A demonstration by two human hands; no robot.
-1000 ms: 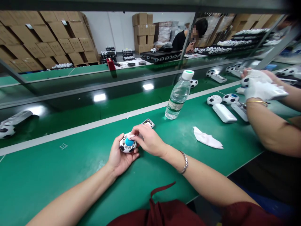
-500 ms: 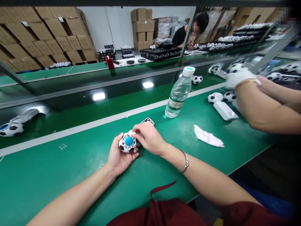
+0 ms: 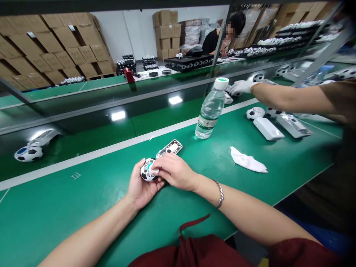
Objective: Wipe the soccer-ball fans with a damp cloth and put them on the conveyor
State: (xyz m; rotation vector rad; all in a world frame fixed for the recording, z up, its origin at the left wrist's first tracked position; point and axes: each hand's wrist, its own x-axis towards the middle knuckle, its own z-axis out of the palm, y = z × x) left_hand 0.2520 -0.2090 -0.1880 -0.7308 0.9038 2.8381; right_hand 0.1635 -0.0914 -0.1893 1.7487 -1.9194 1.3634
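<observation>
Ball: black-and-white plastic soccer-style ball [image 3: 144, 175], clamped in the left grip [image 3: 140, 189], over the green desk [image 3: 69, 207].
Wad: small white wad [image 3: 155, 172], pinched in the right grip [image 3: 178, 172]; just moved onto the blue round dome [image 3: 149, 167], now partly hidden.
Panel: pale, dark-edged oblong panel [image 3: 174, 147], ball's 2 o'clock.
Cloth: crumpled white cloth [image 3: 247, 160], 3 o'clock.

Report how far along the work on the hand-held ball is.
Looks done: the blue centre sits in the ball. In hand: the left hand cradles the ball while the right hand holds a white wad against its face. Left, probably: lifting the wad away and releasing the ball; how clean it is can't be told.
</observation>
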